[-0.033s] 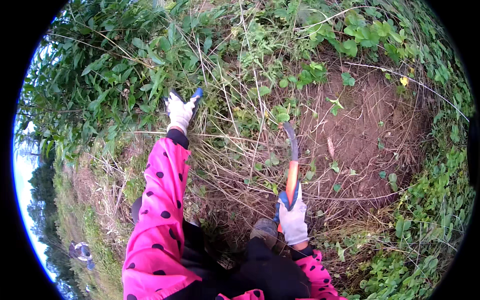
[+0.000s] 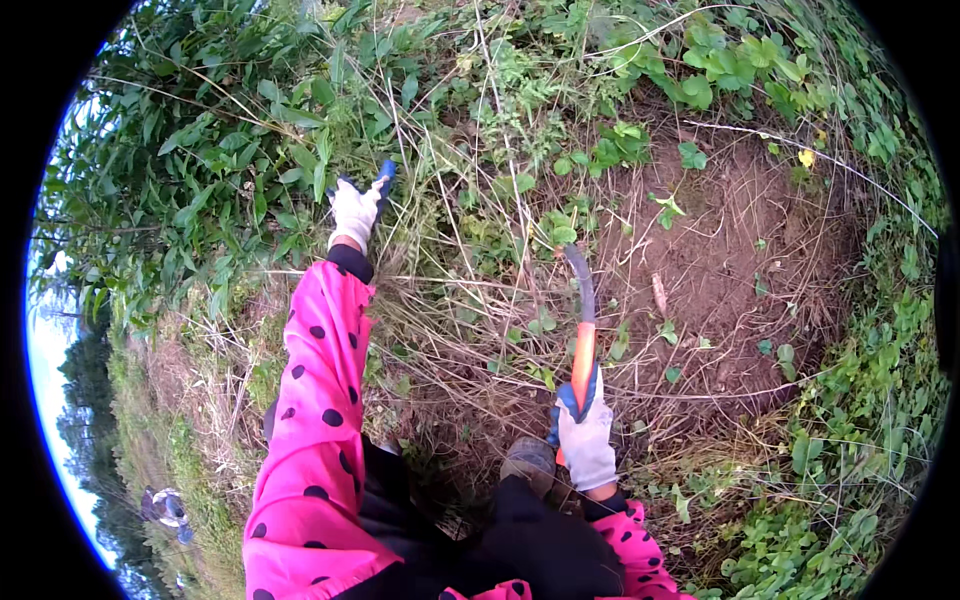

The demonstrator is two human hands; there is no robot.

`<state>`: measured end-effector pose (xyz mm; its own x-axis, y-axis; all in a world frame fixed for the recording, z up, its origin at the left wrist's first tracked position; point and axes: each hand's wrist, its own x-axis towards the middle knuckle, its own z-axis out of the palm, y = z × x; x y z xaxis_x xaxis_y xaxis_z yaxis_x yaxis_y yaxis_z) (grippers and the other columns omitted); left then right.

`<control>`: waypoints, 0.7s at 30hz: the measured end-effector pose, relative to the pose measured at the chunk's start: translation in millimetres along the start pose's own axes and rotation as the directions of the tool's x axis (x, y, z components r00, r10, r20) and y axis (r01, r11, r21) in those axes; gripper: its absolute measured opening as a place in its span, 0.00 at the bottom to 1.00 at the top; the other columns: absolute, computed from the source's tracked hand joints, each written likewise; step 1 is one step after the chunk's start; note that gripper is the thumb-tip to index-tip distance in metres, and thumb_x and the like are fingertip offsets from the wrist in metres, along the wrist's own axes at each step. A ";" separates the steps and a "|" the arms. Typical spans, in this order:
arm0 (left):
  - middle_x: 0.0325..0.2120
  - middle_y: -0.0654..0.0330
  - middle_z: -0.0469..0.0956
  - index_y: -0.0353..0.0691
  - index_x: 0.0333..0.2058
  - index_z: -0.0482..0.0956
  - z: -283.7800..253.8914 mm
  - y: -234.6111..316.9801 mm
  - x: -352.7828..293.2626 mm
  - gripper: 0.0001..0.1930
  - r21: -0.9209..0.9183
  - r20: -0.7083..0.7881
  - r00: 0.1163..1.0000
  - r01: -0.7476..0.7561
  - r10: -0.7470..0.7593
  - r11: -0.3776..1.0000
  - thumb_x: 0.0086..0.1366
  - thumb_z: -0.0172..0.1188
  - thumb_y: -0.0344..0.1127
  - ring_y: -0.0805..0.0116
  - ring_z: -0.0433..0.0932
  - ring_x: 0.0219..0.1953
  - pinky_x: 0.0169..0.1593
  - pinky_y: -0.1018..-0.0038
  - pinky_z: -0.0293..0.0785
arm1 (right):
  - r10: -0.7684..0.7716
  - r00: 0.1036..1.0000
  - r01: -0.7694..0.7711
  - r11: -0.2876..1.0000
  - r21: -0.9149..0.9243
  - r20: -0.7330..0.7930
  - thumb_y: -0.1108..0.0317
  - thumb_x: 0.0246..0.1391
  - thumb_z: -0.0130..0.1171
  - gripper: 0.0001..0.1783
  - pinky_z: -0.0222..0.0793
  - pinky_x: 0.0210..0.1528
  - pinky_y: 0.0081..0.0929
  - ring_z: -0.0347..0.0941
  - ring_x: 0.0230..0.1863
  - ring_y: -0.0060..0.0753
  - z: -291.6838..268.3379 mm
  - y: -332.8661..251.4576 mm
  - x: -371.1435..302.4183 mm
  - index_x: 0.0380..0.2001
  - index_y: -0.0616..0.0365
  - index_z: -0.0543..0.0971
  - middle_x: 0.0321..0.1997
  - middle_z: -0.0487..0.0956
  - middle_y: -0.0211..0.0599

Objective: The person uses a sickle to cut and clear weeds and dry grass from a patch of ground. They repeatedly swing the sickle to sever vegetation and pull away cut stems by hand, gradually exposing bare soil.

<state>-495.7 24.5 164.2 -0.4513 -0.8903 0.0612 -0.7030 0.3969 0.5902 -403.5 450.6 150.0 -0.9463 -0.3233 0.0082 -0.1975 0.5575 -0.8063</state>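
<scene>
My left hand (image 2: 355,210), in a white glove with blue fingertips, reaches far out at the upper left, its fingers curled into a tuft of tall grass and weeds (image 2: 400,130). My right hand (image 2: 585,440), in the same kind of glove, grips the orange handle of a sickle (image 2: 583,365) near my knee. The sickle's dark curved blade (image 2: 580,280) points away from me over dry grass, at the edge of a bare soil patch (image 2: 720,250). Both sleeves are pink with black dots.
My brown boot (image 2: 528,462) stands in dry cut grass just left of the right hand. Dense leafy plants (image 2: 200,170) fill the left and top. Low green creepers (image 2: 860,400) ring the soil on the right. A grassy path (image 2: 150,430) runs down the left.
</scene>
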 end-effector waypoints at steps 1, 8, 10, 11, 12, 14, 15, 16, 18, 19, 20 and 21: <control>0.45 0.48 0.69 0.32 0.48 0.64 3.9 31.8 10.9 0.26 -0.209 0.181 0.969 0.206 -0.169 0.956 0.60 0.53 0.47 0.53 0.67 0.48 0.40 0.67 0.74 | 0.178 0.979 -0.187 0.979 0.087 0.103 0.68 0.49 0.56 0.38 0.68 0.24 0.32 0.71 0.21 0.34 -5.6 -1.2 -0.3 0.61 0.62 0.52 0.24 0.74 0.44; 0.42 0.50 0.71 0.33 0.47 0.66 139.1 114.8 -87.9 0.21 -0.082 0.392 0.882 -0.249 0.261 0.965 0.63 0.49 0.43 0.58 0.70 0.45 0.39 0.69 0.73 | 0.548 0.729 -0.679 0.503 0.534 0.411 0.78 0.48 0.54 0.36 0.68 0.21 0.23 0.68 0.21 0.21 -4.0 1.5 10.9 0.61 0.57 0.55 0.29 0.72 0.35; 0.43 0.50 0.71 0.33 0.48 0.66 161.5 117.1 -146.8 0.20 0.047 0.465 0.790 -0.472 0.399 0.881 0.63 0.49 0.42 0.59 0.70 0.45 0.40 0.69 0.72 | 0.536 0.728 -0.686 0.566 0.457 0.427 0.81 0.49 0.52 0.34 0.67 0.19 0.19 0.67 0.22 0.17 -2.1 18.8 6.2 0.60 0.55 0.56 0.27 0.71 0.30; 0.43 0.50 0.71 0.33 0.48 0.66 166.0 114.5 -164.7 0.20 0.077 0.500 0.755 -0.528 0.425 0.846 0.63 0.49 0.42 0.60 0.70 0.45 0.40 0.70 0.71 | 0.573 0.675 -0.738 0.504 0.450 0.465 0.81 0.49 0.52 0.34 0.67 0.19 0.20 0.67 0.21 0.18 -7.3 5.5 12.8 0.60 0.56 0.56 0.27 0.71 0.30; 0.43 0.51 0.71 0.33 0.48 0.65 168.2 108.7 -174.0 0.20 0.095 0.530 0.731 -0.555 0.430 0.827 0.63 0.49 0.41 0.60 0.70 0.45 0.41 0.70 0.71 | 0.549 0.653 -0.757 0.481 0.442 0.521 0.80 0.49 0.53 0.35 0.68 0.21 0.20 0.67 0.22 0.18 -8.3 1.7 15.0 0.60 0.56 0.55 0.29 0.71 0.31; 0.43 0.51 0.71 0.33 0.49 0.65 167.6 108.0 -183.5 0.20 0.088 0.572 0.690 -0.589 0.443 0.803 0.63 0.48 0.40 0.62 0.70 0.45 0.42 0.70 0.70 | 0.488 0.789 -0.608 0.706 0.362 0.374 0.80 0.51 0.50 0.26 0.67 0.17 0.19 0.68 0.18 0.19 -3.0 27.3 -3.1 0.55 0.58 0.61 0.24 0.72 0.31; 0.43 0.51 0.71 0.33 0.49 0.65 163.9 100.9 -184.0 0.20 0.083 0.580 0.680 -0.597 0.449 0.798 0.63 0.48 0.40 0.62 0.70 0.44 0.42 0.71 0.70 | 0.582 0.717 -0.690 0.668 0.277 0.383 0.76 0.50 0.54 0.30 0.72 0.27 0.26 0.71 0.26 0.28 -12.3 6.7 5.6 0.57 0.57 0.60 0.33 0.73 0.37; 0.43 0.51 0.71 0.33 0.50 0.65 157.4 90.1 -184.9 0.20 0.081 0.587 0.675 -0.599 0.447 0.797 0.64 0.48 0.39 0.63 0.70 0.44 0.43 0.71 0.69 | 0.509 0.803 -0.564 0.817 0.117 0.311 0.74 0.50 0.56 0.31 0.71 0.31 0.29 0.71 0.30 0.32 -12.9 6.5 2.9 0.58 0.57 0.60 0.36 0.73 0.40; 0.43 0.52 0.71 0.33 0.50 0.64 137.8 67.9 -185.0 0.19 0.073 0.582 0.679 -0.592 0.447 0.803 0.64 0.48 0.38 0.64 0.70 0.44 0.44 0.71 0.68 | 0.274 0.940 -0.225 0.946 -0.235 0.203 0.69 0.48 0.59 0.34 0.70 0.40 0.34 0.71 0.38 0.41 -22.5 8.2 -2.5 0.58 0.57 0.59 0.42 0.71 0.45; 0.43 0.52 0.71 0.33 0.50 0.64 127.1 53.1 -185.7 0.19 0.066 0.571 0.685 -0.587 0.452 0.807 0.64 0.48 0.37 0.65 0.70 0.44 0.44 0.72 0.68 | 0.293 0.921 -0.215 0.933 -0.290 0.258 0.68 0.46 0.60 0.36 0.68 0.42 0.37 0.71 0.40 0.47 -29.1 5.1 -4.1 0.58 0.58 0.59 0.42 0.71 0.50; 0.43 0.52 0.71 0.33 0.51 0.64 114.6 36.5 -185.9 0.19 0.056 0.555 0.697 -0.576 0.454 0.816 0.64 0.48 0.37 0.65 0.70 0.44 0.45 0.72 0.67 | 0.321 0.900 -0.211 0.913 -0.348 0.296 0.67 0.44 0.62 0.38 0.66 0.44 0.39 0.70 0.42 0.53 -35.9 1.5 -6.3 0.58 0.58 0.59 0.43 0.71 0.54; 0.44 0.52 0.71 0.33 0.51 0.64 98.5 16.1 -185.1 0.19 0.054 0.530 0.721 -0.554 0.447 0.831 0.64 0.48 0.36 0.66 0.70 0.44 0.46 0.72 0.67 | 0.247 0.888 -0.168 0.960 -0.225 0.388 0.67 0.44 0.61 0.37 0.67 0.40 0.39 0.72 0.39 0.54 -40.6 -0.9 -9.1 0.58 0.60 0.58 0.40 0.73 0.54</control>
<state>-477.7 217.7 83.1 -0.9306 -0.3462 -0.1189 -0.3634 0.8350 0.4132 -405.1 484.1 174.6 -0.7897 -0.4461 -0.4210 -0.0881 0.7617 -0.6419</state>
